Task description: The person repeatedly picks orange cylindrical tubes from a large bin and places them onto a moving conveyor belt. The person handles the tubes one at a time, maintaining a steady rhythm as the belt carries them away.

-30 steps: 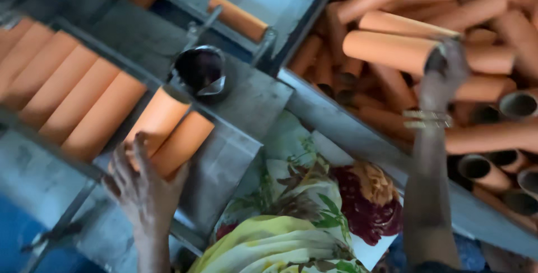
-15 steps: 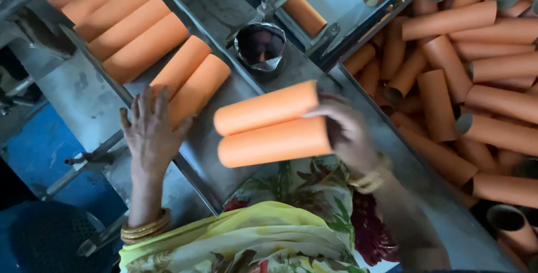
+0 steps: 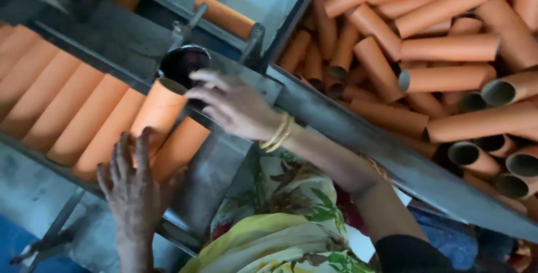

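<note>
Hands work over a metal feed tray [image 3: 224, 166] that carries a row of orange cardboard tubes lying side by side. The right hand [image 3: 235, 105] hovers with fingers spread and loose, clamped on nothing, its fingertips just over the open upper end of the tube [image 3: 159, 110] nearest the tray's right edge. That tube's long axis runs up and to the right, from near the left hand toward a dark round cup [image 3: 185, 63] at the tray's far edge. The left hand [image 3: 134, 180] lies flat, fingers apart, pressing on the near ends of this tube and its lower neighbour [image 3: 179, 147]. The right hand is the nearer to the tube's open mouth. A bin of loose tubes [image 3: 448, 49] lies beyond the right rail.
</note>
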